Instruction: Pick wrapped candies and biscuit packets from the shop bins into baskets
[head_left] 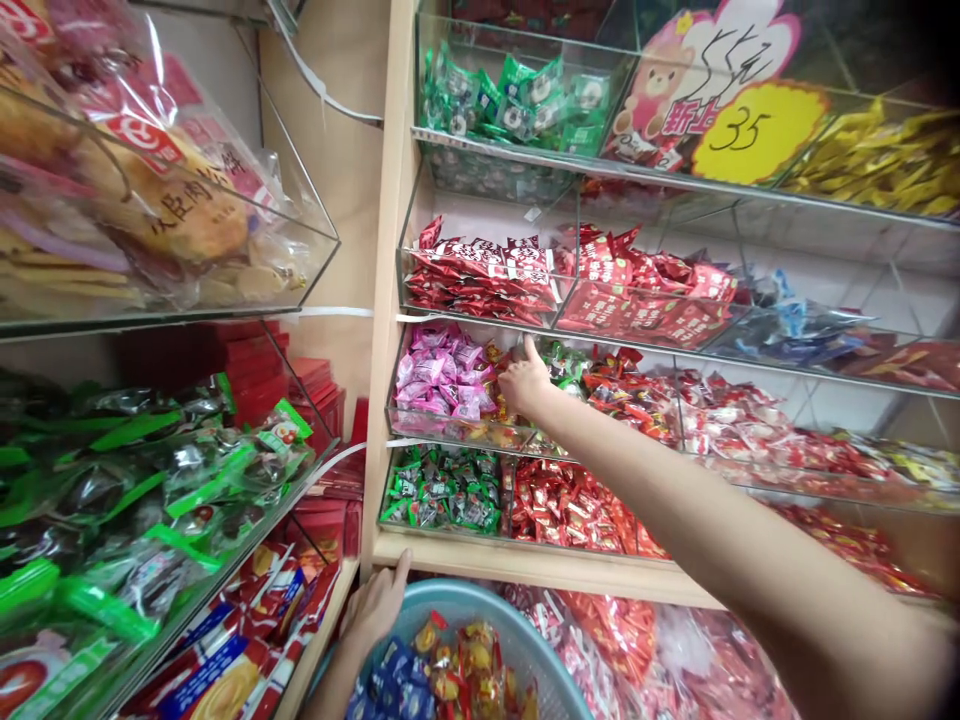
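My right hand (525,385) reaches into a clear shelf compartment, over gold-wrapped candies (491,432) beside pink-purple wrapped candies (442,372). Its thumb points up, apart from the fingers, whose tips are partly hidden among the sweets; no candy shows in its grasp. Lower down, my left hand (376,603) is at the left rim of a blue-green plastic basin (544,640), index finger stretched along and the others curled at the edge. Inside the basin lie blue-wrapped candies (394,680) and gold-and-red wrapped candies (476,660).
Clear-fronted shelves hold green packets (442,487), red packets (480,265) and red-wrapped candies (574,505). A yellow price tag (761,130) hangs above. At left, glass bins carry bagged pastries (180,200) and green-edged packets (150,490). A wooden post (386,200) divides the sides.
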